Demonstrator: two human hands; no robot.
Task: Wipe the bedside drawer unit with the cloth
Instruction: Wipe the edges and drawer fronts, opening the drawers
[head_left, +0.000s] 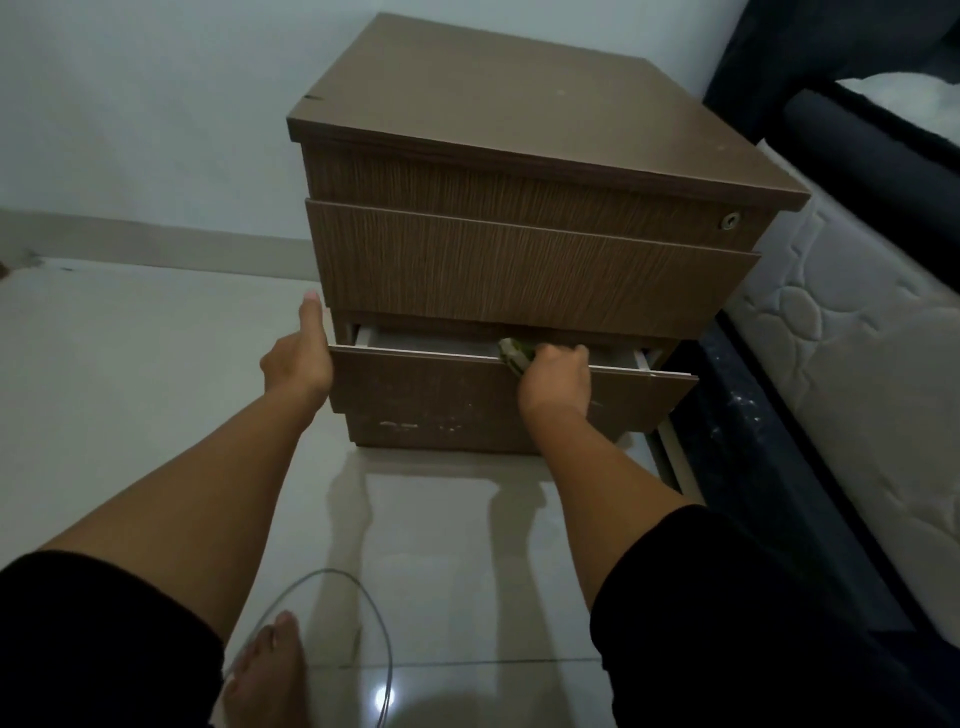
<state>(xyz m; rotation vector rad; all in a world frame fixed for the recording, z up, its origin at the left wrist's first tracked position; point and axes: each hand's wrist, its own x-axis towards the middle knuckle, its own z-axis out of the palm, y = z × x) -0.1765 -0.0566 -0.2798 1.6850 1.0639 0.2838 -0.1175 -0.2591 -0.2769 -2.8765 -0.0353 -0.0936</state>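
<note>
Item: bedside drawer unit (519, 171), brown wood-grain, three drawer fronts, standing at twelve o'clock from the wearer on a pale tiled floor (156, 374), just beside a bed with a quilted mattress (852, 353) at two o'clock. Lock (731, 221) at the top drawer's right end. Bottom drawer (467, 387) pulled partly out, pale interior showing. Cloth (511, 351): a small green-and-white bunch at the drawer's upper lip, mostly hidden, so its extent cannot be told. Right hand (556, 379): fingers curled over the drawer front's top edge, gripping the cloth there. Left hand (301, 353): at nine o'clock of the drawer, thumb straight and upward against the unit's left corner; whether its fingers curl round the drawer's end is not visible. Step in hand, as judged: wiping the bottom drawer's rim or inside. Next move likely calls for drawing the cloth along the lip while the left hand steadies the unit. Also present: grey cable (374, 623) and a bare foot (270, 670) at six o'clock.
</note>
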